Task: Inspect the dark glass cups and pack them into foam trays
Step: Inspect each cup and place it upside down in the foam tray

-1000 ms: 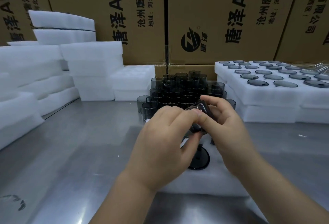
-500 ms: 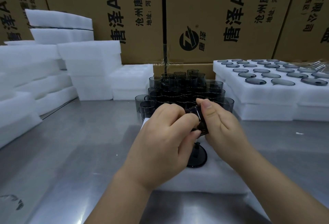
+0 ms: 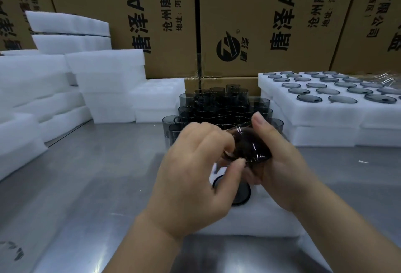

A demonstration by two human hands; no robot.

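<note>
Over the near foam tray you have rolled the dark glass cup since a second ago: then it stood more upright between your thumbs, now it lies nearly on its side and shows more of its glossy wall. That reads as inspection under way, not yet packing.

Your right hand cradles the cup from below, thumb raised. Your left hand pinches its near end with curled fingers.

By count:
- Two hands share one held cup.
- One seated cup shows in the near tray. Your hands hide the other pockets.
- The loose cups behind stand too tightly bunched to count, well over a dozen.
- The packed tray at your right also shows more than a dozen and runs out of view.
- Several blank foam stacks sit on the bench at your left.
</note>
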